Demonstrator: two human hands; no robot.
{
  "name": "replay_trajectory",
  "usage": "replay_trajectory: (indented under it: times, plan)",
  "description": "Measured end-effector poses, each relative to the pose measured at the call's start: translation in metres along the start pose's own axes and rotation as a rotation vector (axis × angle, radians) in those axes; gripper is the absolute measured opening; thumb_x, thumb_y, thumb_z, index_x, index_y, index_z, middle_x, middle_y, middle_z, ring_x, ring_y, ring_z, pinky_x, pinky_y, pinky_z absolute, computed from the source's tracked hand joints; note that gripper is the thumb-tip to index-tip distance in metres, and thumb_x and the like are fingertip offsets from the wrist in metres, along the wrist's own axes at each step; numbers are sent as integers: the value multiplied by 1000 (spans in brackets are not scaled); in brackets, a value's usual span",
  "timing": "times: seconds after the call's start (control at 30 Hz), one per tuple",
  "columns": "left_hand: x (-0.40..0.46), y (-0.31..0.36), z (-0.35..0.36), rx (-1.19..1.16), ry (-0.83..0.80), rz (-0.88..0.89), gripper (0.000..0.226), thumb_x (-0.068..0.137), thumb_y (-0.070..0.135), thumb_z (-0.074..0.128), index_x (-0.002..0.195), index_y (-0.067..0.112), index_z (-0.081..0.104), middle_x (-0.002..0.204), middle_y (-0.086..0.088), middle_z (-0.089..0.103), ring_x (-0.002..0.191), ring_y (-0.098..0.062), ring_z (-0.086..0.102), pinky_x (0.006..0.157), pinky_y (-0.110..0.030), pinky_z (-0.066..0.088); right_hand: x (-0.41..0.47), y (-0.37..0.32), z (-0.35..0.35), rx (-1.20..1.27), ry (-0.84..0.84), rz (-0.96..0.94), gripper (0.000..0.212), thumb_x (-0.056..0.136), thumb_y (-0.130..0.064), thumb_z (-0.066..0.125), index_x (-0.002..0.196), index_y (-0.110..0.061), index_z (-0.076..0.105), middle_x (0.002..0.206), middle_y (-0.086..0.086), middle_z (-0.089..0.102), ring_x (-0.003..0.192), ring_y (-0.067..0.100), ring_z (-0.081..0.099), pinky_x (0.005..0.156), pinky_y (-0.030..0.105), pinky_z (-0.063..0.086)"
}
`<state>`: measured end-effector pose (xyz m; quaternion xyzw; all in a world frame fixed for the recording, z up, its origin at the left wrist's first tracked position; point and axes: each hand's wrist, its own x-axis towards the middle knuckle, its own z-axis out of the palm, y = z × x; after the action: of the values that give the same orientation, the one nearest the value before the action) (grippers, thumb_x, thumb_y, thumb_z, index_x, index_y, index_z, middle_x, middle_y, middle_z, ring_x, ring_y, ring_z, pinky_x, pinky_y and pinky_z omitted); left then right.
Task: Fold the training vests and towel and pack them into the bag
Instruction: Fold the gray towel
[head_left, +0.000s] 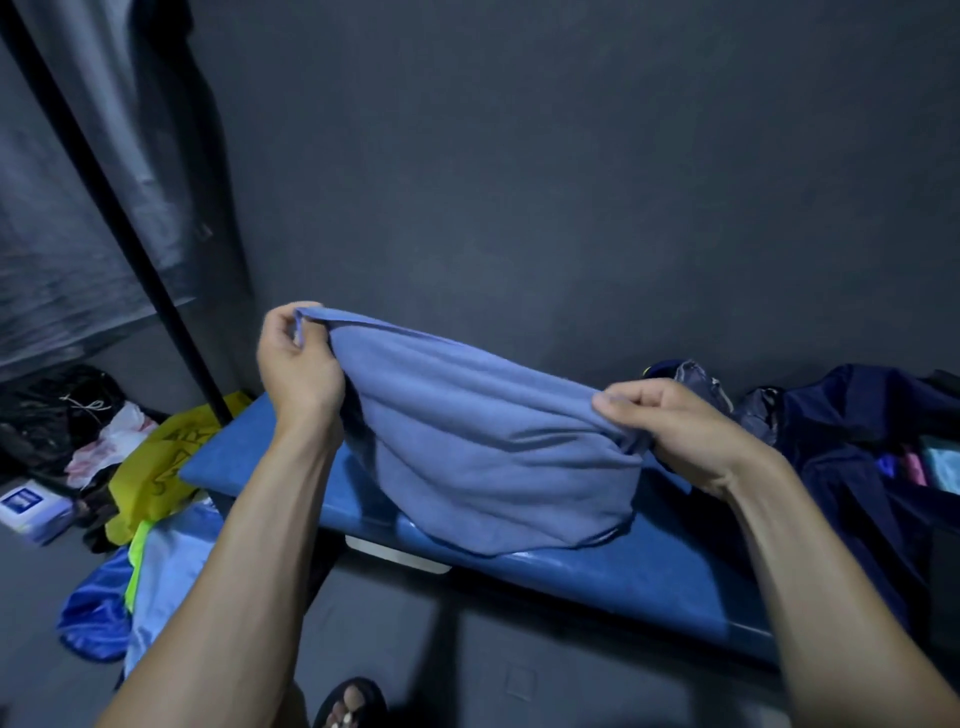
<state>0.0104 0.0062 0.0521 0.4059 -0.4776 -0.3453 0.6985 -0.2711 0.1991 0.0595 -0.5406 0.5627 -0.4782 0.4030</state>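
A blue-grey towel (483, 447) hangs stretched between my two hands above a blue padded bench (623, 566); its lower fold sags onto the bench top. My left hand (296, 364) pinches the towel's upper left corner, raised higher. My right hand (675, 426) grips the bunched right edge, lower down. A dark navy bag (857, 447) lies open on the bench's right end, with coloured items inside. Shiny blue and light-blue vests with a neon-green trim (135, 587) lie heaped on the floor at the bench's left end.
A yellow plastic bag (156, 467) leans by the bench's left corner, with a black bag (52, 410), a white bag and a small box (31, 509) behind. A black pole (130, 228) slants up at left. A dark wall stands behind. My sandalled foot (353, 701) is below.
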Motion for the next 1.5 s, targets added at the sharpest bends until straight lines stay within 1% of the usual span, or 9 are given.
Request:
replay_trajectory:
  times: [0.17,0.37,0.47,0.73,0.93,1.13,1.3,1.43,1.5]
  plan:
    - [9,11,-11,-80,112,78,10,93,18,48,93,25,55,86,8,56,77,4,54,80,-20,44,-1,-4,-2,-397,112,-60,17,79,-28,81,75,-14,72,67,-4,64,65,7,54,65,31,40]
    - [-65,46,26,-18,-1134,-35,13,98,6,50,95,15,58,117,0,70,103,-10,61,87,-21,46,8,-30,42,-273,96,-251,29,79,-31,73,78,-3,67,69,-5,48,69,7,42,59,30,33]
    - [-78,40,28,15,-1349,-74,10,103,22,49,99,15,56,92,1,56,86,-11,50,76,-23,42,6,-29,45,-268,35,-199,34,85,-23,78,67,-4,56,67,-5,38,66,8,34,57,30,24]
    - [-56,48,21,-92,-1089,-11,14,107,12,49,93,12,54,81,12,54,74,-2,46,69,-15,41,-2,-20,13,-151,-21,-139,11,83,-23,80,83,-12,77,56,-5,27,55,11,20,52,25,15]
    - [-63,52,25,-196,-1077,-25,11,100,19,53,96,9,55,85,-4,50,77,-12,44,68,-20,41,-4,-9,21,-251,-71,-63,16,91,-29,78,99,-16,73,57,4,27,56,19,19,51,29,17]
    - [-63,59,26,-243,-1065,-19,11,98,22,54,95,11,55,85,3,52,75,-10,46,69,-20,42,-4,2,35,-271,-197,162,15,99,-18,66,96,-3,64,51,4,57,35,14,43,47,24,38]
    - [-60,62,21,-290,-993,-45,14,100,25,52,90,15,55,82,4,52,73,-10,47,68,-20,43,-5,19,29,-325,-344,500,12,104,-19,56,95,-15,50,77,9,75,53,16,69,48,24,38]
    - [-67,71,19,-369,-1103,-94,10,95,19,57,88,22,62,85,4,56,77,-10,51,70,-23,43,4,26,25,-84,117,296,11,103,-8,55,92,-10,57,85,15,72,69,22,69,61,33,55]
    - [-73,78,18,-346,-1410,-71,14,92,9,61,92,22,67,104,-2,68,95,-14,60,84,-28,45,9,16,21,-1,407,64,19,101,-1,51,90,-5,66,81,9,68,70,13,66,62,28,56]
